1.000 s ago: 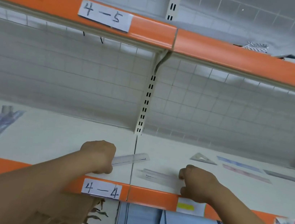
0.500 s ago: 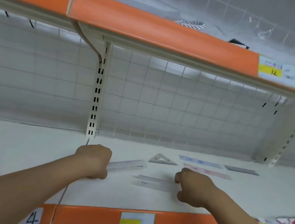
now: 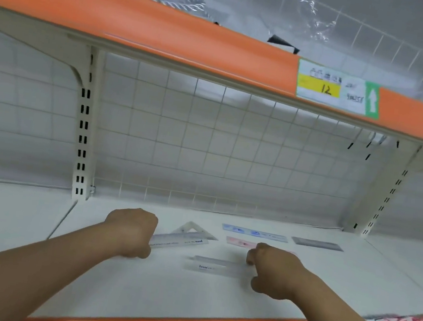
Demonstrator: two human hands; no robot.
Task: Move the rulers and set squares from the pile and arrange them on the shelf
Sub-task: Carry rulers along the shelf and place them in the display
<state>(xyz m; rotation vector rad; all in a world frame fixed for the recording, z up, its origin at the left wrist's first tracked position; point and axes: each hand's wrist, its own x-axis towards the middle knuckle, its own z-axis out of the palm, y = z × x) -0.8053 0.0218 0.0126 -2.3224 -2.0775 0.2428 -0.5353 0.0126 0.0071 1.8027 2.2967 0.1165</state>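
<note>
- Two clear rulers are in play on the white shelf (image 3: pixel 212 304): the left ruler (image 3: pixel 180 241) angles up and away from the left hand (image 3: pixel 131 232), and the right ruler (image 3: pixel 213 264) lies flat, pointing at the right hand (image 3: pixel 274 274).
- The left hand is curled into a fist over the near end of its ruler and seems to have hold of it, though the fingers are hidden from this angle.
- The right hand is curled too, its fingertips at the right ruler's near end; pinching it or only nudging it, one cannot tell.
- Just behind sits a clear set square (image 3: pixel 193 229), touching or overlapped by the left ruler.
- Further right lie a pink ruler (image 3: pixel 241 242), a blue ruler (image 3: pixel 254 232) and a grey ruler (image 3: pixel 317 243), already laid out.
- This looks like the placing step: both rulers going down beside the row.
- The next move calls for squaring them parallel to their neighbours, then letting go cleanly.
</note>
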